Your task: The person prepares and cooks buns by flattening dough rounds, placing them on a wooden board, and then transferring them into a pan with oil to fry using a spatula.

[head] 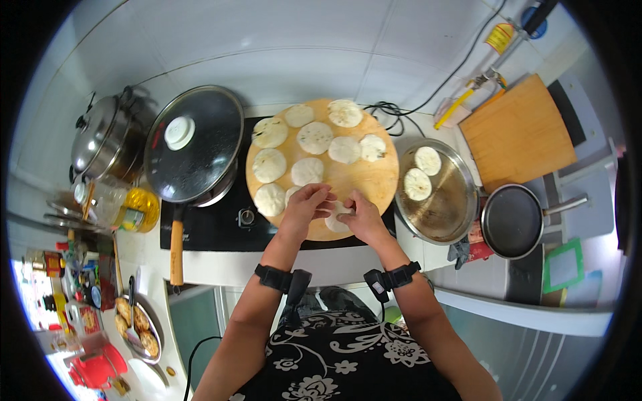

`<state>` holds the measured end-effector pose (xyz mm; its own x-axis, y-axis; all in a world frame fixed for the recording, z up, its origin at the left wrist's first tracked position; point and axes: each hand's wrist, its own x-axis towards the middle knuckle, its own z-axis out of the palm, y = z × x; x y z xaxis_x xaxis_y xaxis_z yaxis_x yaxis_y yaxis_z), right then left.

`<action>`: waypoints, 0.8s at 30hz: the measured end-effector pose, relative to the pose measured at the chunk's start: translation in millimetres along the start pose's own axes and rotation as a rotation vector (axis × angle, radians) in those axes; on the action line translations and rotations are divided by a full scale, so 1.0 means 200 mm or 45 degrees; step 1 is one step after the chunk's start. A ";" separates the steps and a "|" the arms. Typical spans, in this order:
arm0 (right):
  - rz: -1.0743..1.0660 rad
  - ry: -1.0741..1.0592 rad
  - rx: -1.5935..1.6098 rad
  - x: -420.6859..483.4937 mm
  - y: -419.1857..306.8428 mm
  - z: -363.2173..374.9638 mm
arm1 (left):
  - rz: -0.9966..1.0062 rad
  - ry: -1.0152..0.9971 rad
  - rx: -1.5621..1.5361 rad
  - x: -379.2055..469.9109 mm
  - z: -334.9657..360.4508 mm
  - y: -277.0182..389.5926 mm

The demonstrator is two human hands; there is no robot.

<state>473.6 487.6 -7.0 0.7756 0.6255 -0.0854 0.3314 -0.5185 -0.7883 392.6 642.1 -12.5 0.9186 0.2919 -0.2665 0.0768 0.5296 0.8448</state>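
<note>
A round wooden board lies over the black gas hob, bearing several flat white dough rounds, some with dark green flecks. At the board's near edge, my right hand touches the right side of one dough round, thumb and fingers bent at its rim. My left hand hovers at the upper left of that same round, its fingers bent and apart; whether it touches the dough cannot be told. It partly hides another round behind it. Both wrists wear black straps with small devices.
A lidded frying pan stands left, its wooden handle towards me. To the right are a steel pan with two dough rounds, a small frying pan and a cutting board. An oil bottle and a plate of browned flatbreads are left.
</note>
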 end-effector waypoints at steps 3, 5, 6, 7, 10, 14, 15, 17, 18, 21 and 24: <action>-0.019 0.157 0.256 -0.05 -0.01 -0.19 | 0.016 -0.019 0.015 0.00 0.01 -0.01; -0.212 0.438 0.320 -0.04 0.19 -0.36 | 0.004 -0.069 0.038 -0.01 0.04 -0.01; -0.167 0.550 0.281 -0.04 0.25 -0.47 | -0.002 -0.088 0.033 -0.01 0.06 -0.01; -0.121 0.659 0.243 -0.05 0.32 -0.57 | -0.005 -0.118 0.035 0.00 0.09 -0.02; 0.095 0.795 0.021 -0.05 0.67 -0.84 | -0.072 -0.213 0.111 0.03 0.23 -0.07; 0.241 0.758 -0.003 -0.02 0.87 -0.92 | -0.132 -0.276 0.179 0.05 0.32 -0.10; 0.244 0.768 0.000 -0.02 0.89 -0.93 | -0.133 -0.285 0.185 0.06 0.34 -0.10; 0.285 0.758 -0.389 -0.02 0.91 -0.94 | -0.128 -0.307 0.208 0.07 0.37 -0.09; 0.286 0.761 -0.384 -0.02 0.91 -0.94 | -0.128 -0.308 0.214 0.07 0.37 -0.09; 0.159 0.806 -0.893 -0.05 0.95 -0.97 | -0.140 -0.336 0.239 0.09 0.42 -0.09; -0.024 0.795 -0.998 -0.03 0.98 -1.02 | -0.139 -0.369 0.234 0.10 0.46 -0.10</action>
<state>643.8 262.0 -36.9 0.8353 0.3361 0.4352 0.4327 -0.8901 -0.1431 445.4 564.3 8.4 0.9708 -0.0109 -0.2395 0.2251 0.3851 0.8950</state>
